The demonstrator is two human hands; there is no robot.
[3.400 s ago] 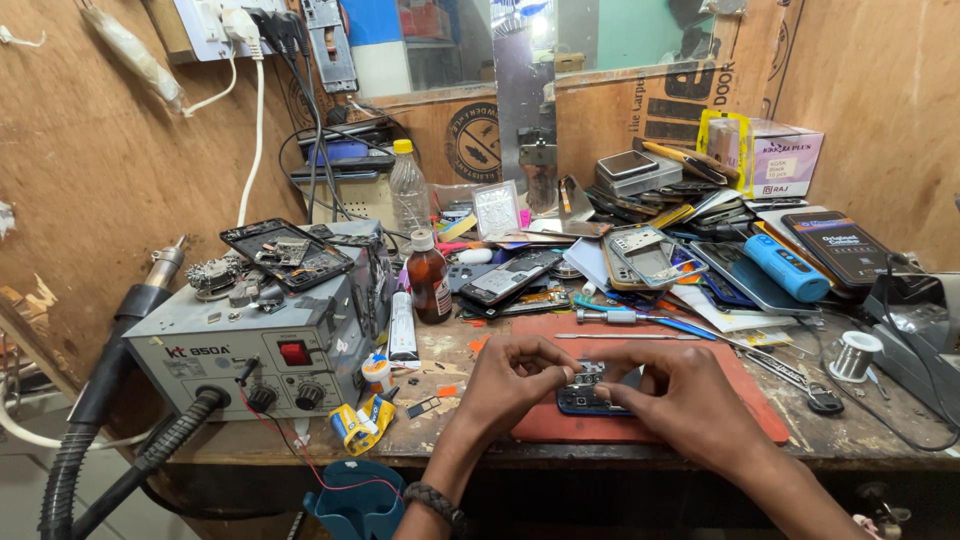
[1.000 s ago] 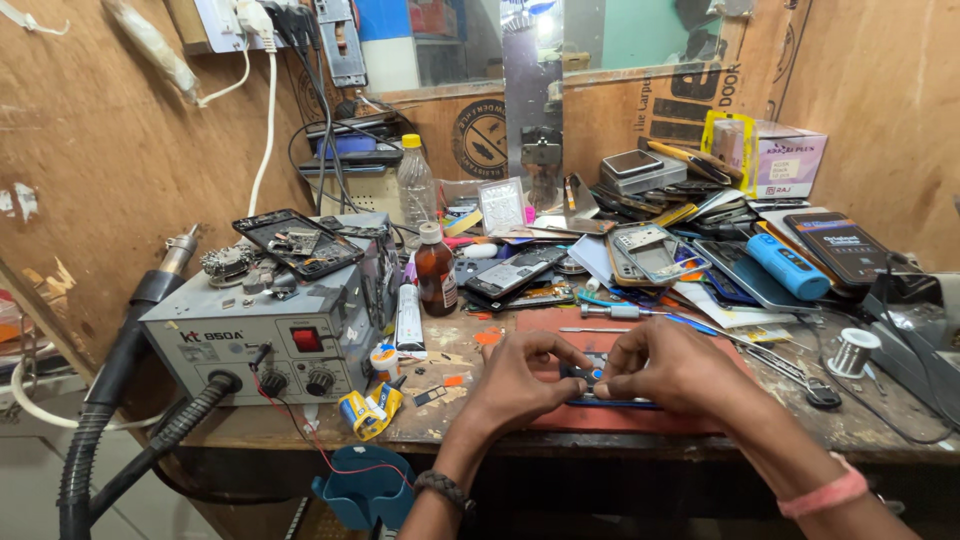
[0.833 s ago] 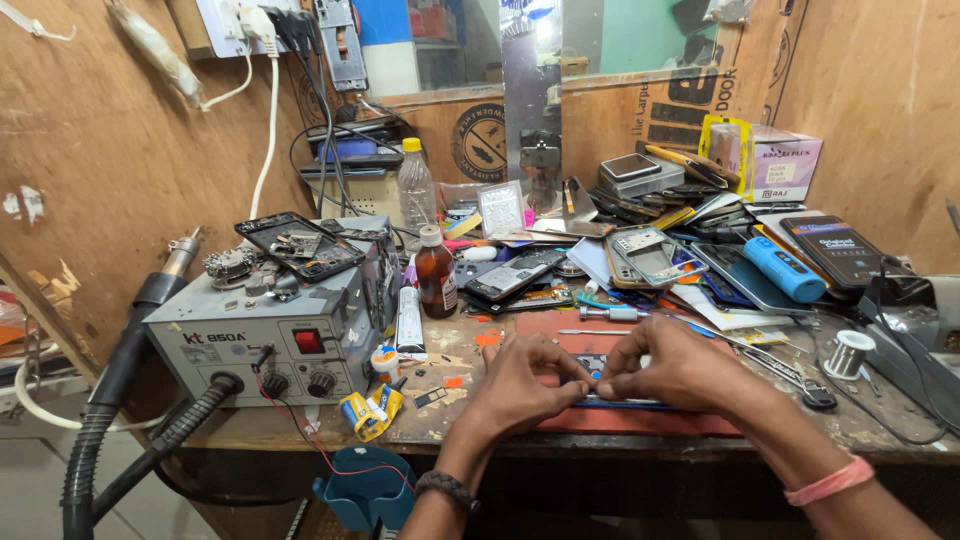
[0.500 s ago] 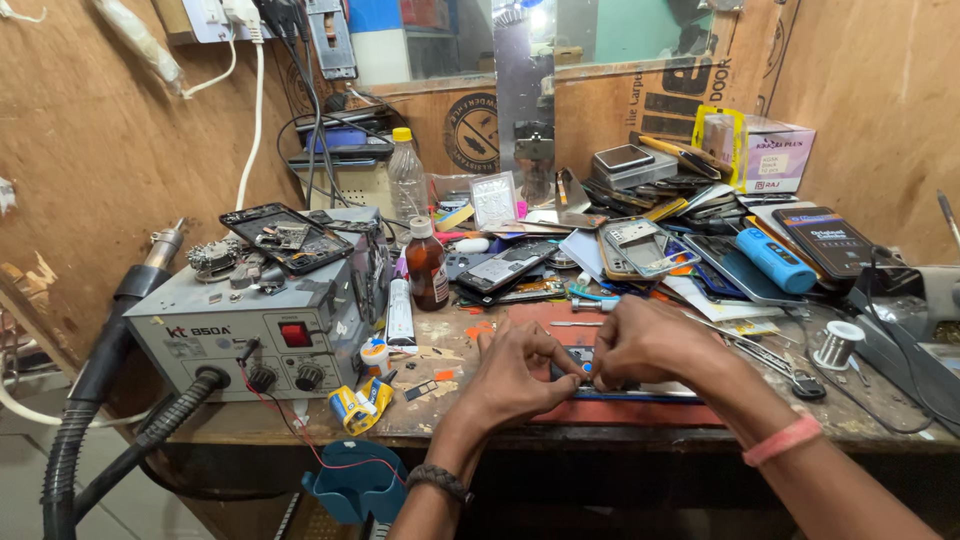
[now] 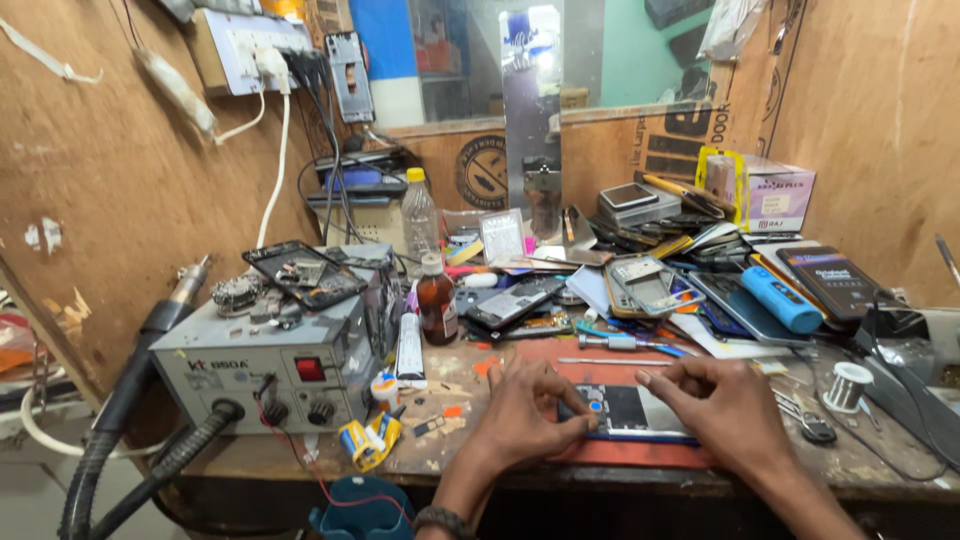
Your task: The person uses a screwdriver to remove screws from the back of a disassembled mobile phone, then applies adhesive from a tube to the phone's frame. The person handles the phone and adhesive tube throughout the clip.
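An opened phone point(image 5: 632, 411) with a dark inner plate lies flat on a red mat point(image 5: 600, 452) near the bench's front edge. My left hand point(image 5: 528, 415) grips the phone's left end, its fingertips curled against the edge. Over the right half rests my right hand point(image 5: 725, 408), its index finger stretched out along the phone's top edge. Part of the phone is hidden under both hands. A dark band circles my left wrist point(image 5: 443, 520).
A grey hot-air rework station point(image 5: 270, 362) with a black hose point(image 5: 120, 420) stands at the left. A brown bottle point(image 5: 437, 300), a white tube point(image 5: 408, 350), tweezers point(image 5: 610, 361), a blue cylinder point(image 5: 782, 299), a solder spool point(image 5: 849, 386) and several stacked phones crowd the bench behind the mat.
Both hands have come down from holding a small part just above the mat and now rest on the phone. The view has shifted slightly.
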